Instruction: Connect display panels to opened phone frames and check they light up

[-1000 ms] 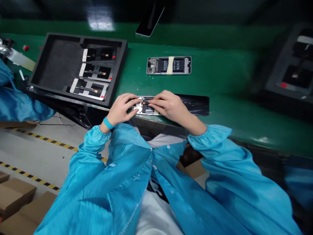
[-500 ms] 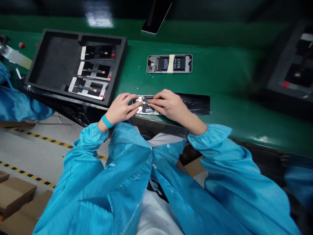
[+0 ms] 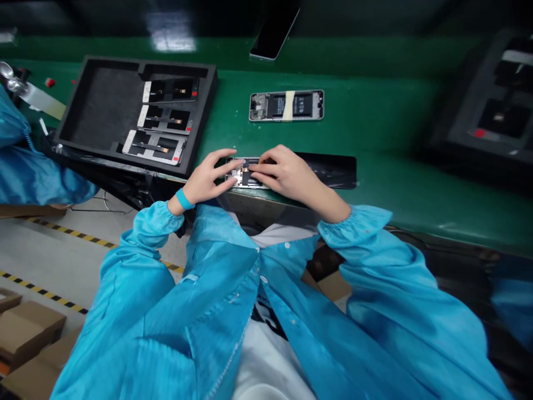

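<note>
An opened phone [image 3: 239,173] lies near the bench's front edge, its inner parts facing up. My left hand [image 3: 207,176] is over its left end, fingers spread, the index fingertip above the board and the thumb by the near edge. On the phone's middle rests my right hand [image 3: 283,172], thumb and fingers drawn together beside a small copper-coloured connector [image 3: 245,169]. What those fingertips pinch, if anything, is too small to make out. A dark glossy panel [image 3: 331,170] reaches out to the right from under my right hand.
Beyond the hands lies another opened phone [image 3: 306,105] with a tape strip across its battery. A black foam tray [image 3: 97,105] at left holds several screen assemblies [image 3: 164,119]. A dark-screened phone [image 3: 275,33] is at the back. Another person's blue sleeve [image 3: 37,172] shows at far left.
My left fingers have spread and lifted somewhat from the phone's board. My right hand stays over the phone's middle with little change. The view has shifted slightly.
</note>
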